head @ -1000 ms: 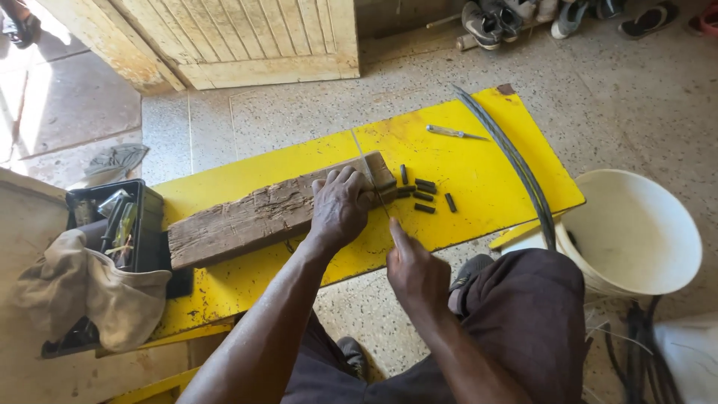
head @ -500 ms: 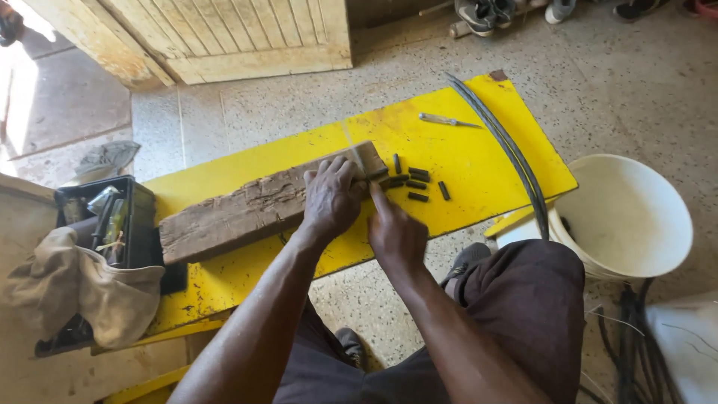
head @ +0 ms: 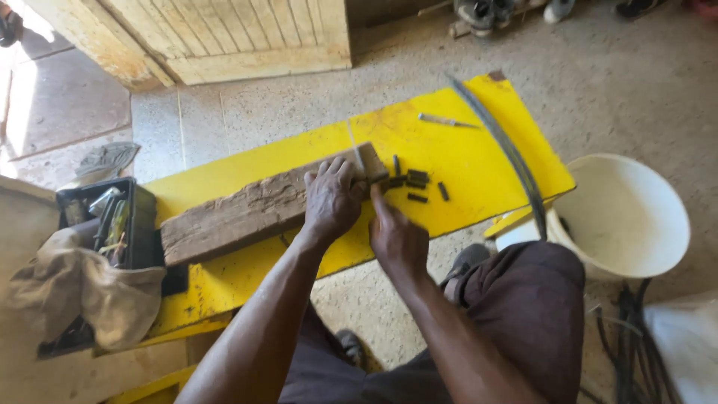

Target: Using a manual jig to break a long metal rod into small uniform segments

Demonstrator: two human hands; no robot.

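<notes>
A rough weathered wooden block (head: 239,213) lies across a yellow board (head: 464,161). My left hand (head: 333,198) rests flat on the block's right end, fingers spread over it. My right hand (head: 396,232) is just right of it, near the board's front edge, with a finger reaching to the block's end, where several short dark pieces (head: 415,183) lie scattered on the yellow surface. Whether the right hand holds anything is hidden.
A long dark curved strip (head: 505,146) runs along the board's right edge. A thin metal tool (head: 445,120) lies farther back. A white bucket (head: 624,217) stands at right, a black toolbox (head: 105,221) with a cloth (head: 82,288) at left. A wooden door (head: 224,37) is behind.
My right hand has moved up from below the board to beside the left hand at the block's end. The left hand stays pressed on the block.
</notes>
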